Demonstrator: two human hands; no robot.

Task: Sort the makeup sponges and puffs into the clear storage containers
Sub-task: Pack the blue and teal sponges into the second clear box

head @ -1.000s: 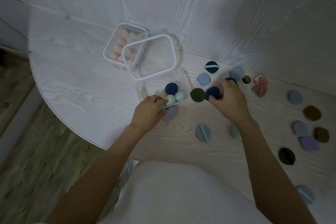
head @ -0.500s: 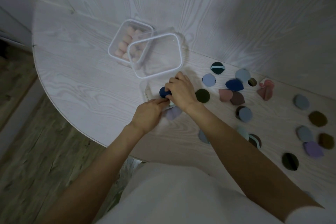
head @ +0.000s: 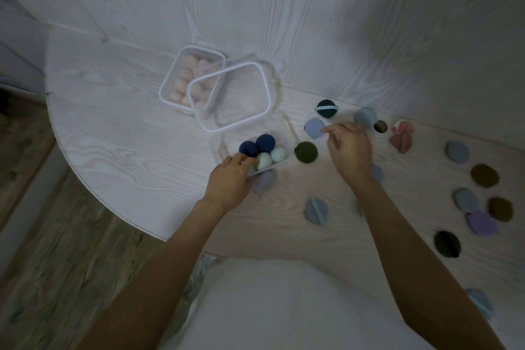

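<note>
1. Sponges (head: 262, 150), 4 of them, sit in the near container (head: 285, 133); puffs (head: 457, 150) lie scattered on the table (head: 113, 128).
2. Left hand (head: 231, 179) grips the container's near edge.
3. Right hand (head: 350, 150) hovers spread and empty; judged next: pinch the blue puff (head: 314, 127).

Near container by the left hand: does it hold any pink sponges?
No. The near container holds only two navy sponges and pale mint ones; nothing pink shows inside it.

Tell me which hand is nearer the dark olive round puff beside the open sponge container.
Right. The right hand hovers just to the right of the olive puff; the left hand sits farther off, at the container's near-left corner.
</note>
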